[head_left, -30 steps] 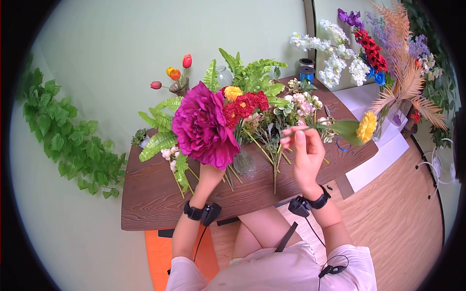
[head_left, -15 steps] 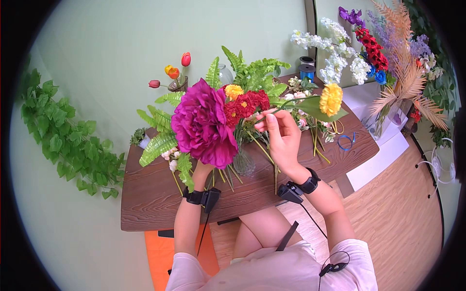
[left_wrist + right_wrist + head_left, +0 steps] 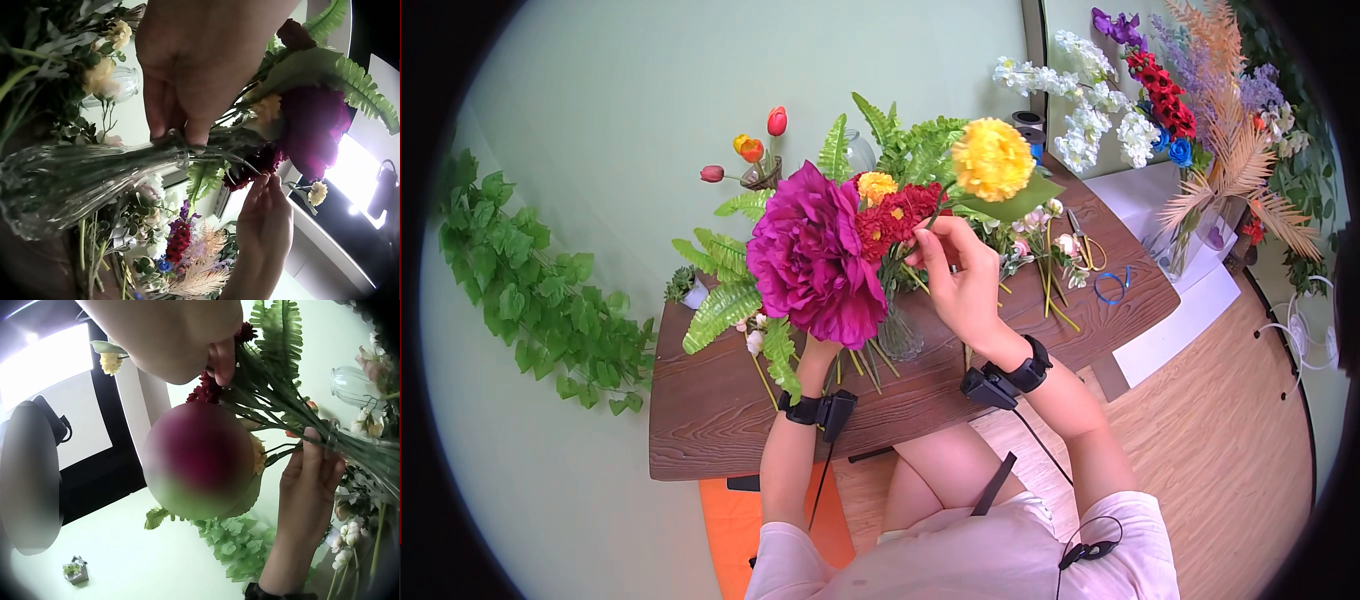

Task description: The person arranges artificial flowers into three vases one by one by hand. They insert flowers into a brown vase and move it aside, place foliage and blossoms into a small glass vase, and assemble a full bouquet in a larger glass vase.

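A ribbed glass vase point(image 3: 81, 181) holds a bunch of artificial flowers and fern fronds. My left hand point(image 3: 200, 69) grips its neck, fingers and thumb at the rim; in the head view a large purple peony point(image 3: 815, 255) hides most of that hand. Beside the bunch, my right hand point(image 3: 962, 280) pinches the stem of a yellow flower point(image 3: 993, 160) with a broad green leaf. The yellow bloom stands above and right of the fingers. Small red flowers point(image 3: 897, 220) and another yellow bloom point(image 3: 876, 187) sit next to the peony, close to the right fingertips.
Cut stems with pale blossoms point(image 3: 1030, 225) lie on the wooden table point(image 3: 730, 430). Scissors point(image 3: 1083, 235) and a blue ring of wire point(image 3: 1112, 287) are at the right. Tulips point(image 3: 750, 148) stand behind; tall flowers in a glass vase point(image 3: 1190, 235) are at far right.
My right hand has moved left toward the bunch, bringing the yellow flower from the right side over beside the red flowers and turning its bloom upward. The left hand has stayed at the vase.
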Action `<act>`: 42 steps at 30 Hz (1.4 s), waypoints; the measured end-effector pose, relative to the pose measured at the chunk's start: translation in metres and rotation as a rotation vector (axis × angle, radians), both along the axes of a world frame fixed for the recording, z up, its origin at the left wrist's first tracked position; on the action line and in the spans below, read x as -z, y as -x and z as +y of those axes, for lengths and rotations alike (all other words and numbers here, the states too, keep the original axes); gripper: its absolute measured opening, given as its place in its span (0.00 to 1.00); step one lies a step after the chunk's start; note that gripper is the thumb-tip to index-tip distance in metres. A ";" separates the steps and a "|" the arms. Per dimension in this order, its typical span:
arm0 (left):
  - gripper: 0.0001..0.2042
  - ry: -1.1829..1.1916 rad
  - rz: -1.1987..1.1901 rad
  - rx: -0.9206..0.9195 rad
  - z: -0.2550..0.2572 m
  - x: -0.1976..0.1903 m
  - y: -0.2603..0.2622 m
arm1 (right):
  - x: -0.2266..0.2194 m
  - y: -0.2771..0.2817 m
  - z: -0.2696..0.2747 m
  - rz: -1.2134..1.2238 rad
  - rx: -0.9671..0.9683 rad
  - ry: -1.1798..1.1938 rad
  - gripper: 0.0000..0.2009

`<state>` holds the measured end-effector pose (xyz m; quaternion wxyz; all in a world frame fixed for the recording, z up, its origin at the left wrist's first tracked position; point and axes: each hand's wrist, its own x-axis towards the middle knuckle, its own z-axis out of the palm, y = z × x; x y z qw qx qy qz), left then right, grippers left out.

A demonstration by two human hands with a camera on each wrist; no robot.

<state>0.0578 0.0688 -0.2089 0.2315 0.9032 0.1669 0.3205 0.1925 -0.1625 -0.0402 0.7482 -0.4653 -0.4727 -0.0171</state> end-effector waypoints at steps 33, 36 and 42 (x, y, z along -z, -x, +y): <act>0.19 -0.389 -0.107 -0.057 -0.097 -0.105 -0.003 | 0.001 -0.017 -0.003 0.212 -0.091 -0.105 0.06; 0.21 -0.489 -0.062 -0.126 -0.102 -0.114 -0.006 | 0.003 -0.016 -0.004 0.213 -0.083 -0.129 0.07; 0.23 -0.806 -0.186 -0.130 -0.102 -0.119 -0.007 | 0.004 -0.019 -0.005 0.243 -0.069 -0.154 0.07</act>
